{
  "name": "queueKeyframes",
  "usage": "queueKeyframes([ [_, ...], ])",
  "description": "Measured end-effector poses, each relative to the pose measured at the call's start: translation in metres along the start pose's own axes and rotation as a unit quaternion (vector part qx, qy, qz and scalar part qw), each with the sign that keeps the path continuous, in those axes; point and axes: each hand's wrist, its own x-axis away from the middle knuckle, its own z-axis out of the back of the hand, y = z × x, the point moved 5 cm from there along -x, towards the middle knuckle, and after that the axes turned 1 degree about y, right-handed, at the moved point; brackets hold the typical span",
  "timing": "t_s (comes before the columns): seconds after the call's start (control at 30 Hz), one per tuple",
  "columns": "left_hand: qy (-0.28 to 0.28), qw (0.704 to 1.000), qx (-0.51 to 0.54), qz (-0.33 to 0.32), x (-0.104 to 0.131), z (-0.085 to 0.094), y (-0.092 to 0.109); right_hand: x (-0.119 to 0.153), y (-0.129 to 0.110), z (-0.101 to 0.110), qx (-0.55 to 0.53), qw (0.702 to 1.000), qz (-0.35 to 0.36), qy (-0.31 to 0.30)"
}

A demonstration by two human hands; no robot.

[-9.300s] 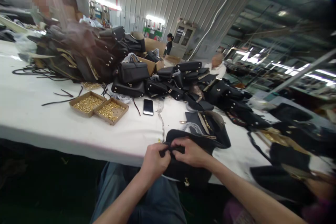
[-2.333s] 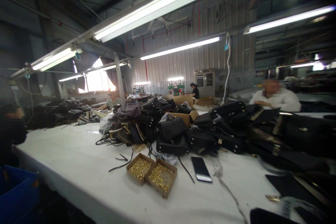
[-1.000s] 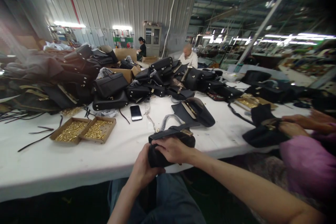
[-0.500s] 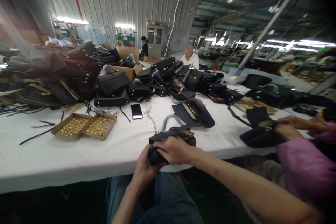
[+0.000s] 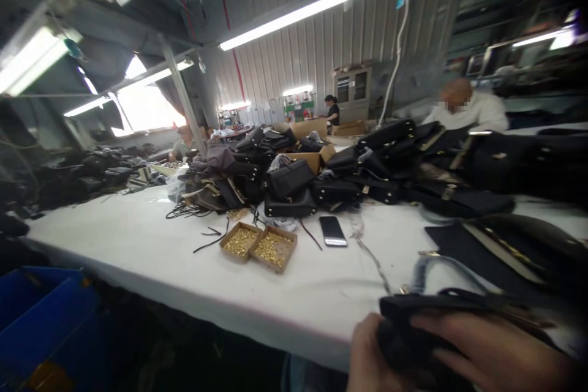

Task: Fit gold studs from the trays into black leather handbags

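Observation:
A black handbag (image 5: 399, 334) is at the lower right, at the near edge of the table. My left hand (image 5: 368, 352) is closed on its near left side. My right hand (image 5: 500, 346) lies across the bag from the right, its fingers bent into the black material; they are blurred. A wrapped grey handle (image 5: 420, 272) arches up from the bag. Just behind it lies another black bag (image 5: 551, 257) with its flap spread and a gold zip showing.
Two cardboard trays, a left one (image 5: 239, 241) and a right one (image 5: 275, 249), hold small gold fittings. A phone (image 5: 333, 231) lies nearby. Black bags (image 5: 291, 187) are heaped behind. A blue bin (image 5: 41, 312) stands lower left. A person in white (image 5: 482, 107) sits across the table.
The view has swung to the left, so the table and bags appear further right and the blue bin has come into view. Both hands stay on the handbag.

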Motion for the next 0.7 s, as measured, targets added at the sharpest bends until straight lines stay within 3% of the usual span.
queueKeyframes([
  [0.07, -0.013, 1.0, 0.002, -0.025, 0.006, 0.001, 0.01, -0.007, -0.007, 0.024, -0.002, 0.973, -0.079, -0.216],
  [0.1, -0.016, 0.999, -0.005, -0.031, 0.008, 0.002, 0.015, -0.012, -0.014, 0.038, -0.002, 0.955, -0.096, -0.281],
  [0.17, -0.034, 0.998, -0.026, -0.046, 0.009, 0.004, 0.02, -0.025, -0.025, 0.059, 0.011, 0.937, -0.092, -0.338],
  [0.3, -0.041, 0.996, -0.064, -0.054, 0.005, 0.006, 0.014, -0.036, -0.017, 0.071, 0.109, 0.917, -0.087, -0.375],
  [0.43, -0.033, 0.994, -0.095, -0.047, 0.008, 0.007, 0.01, -0.027, 0.001, 0.081, 0.174, 0.893, -0.082, -0.406],
  [0.7, -0.021, 0.993, -0.098, -0.066, 0.008, 0.007, 0.007, -0.004, 0.014, 0.097, 0.175, 0.914, -0.073, -0.359],
])
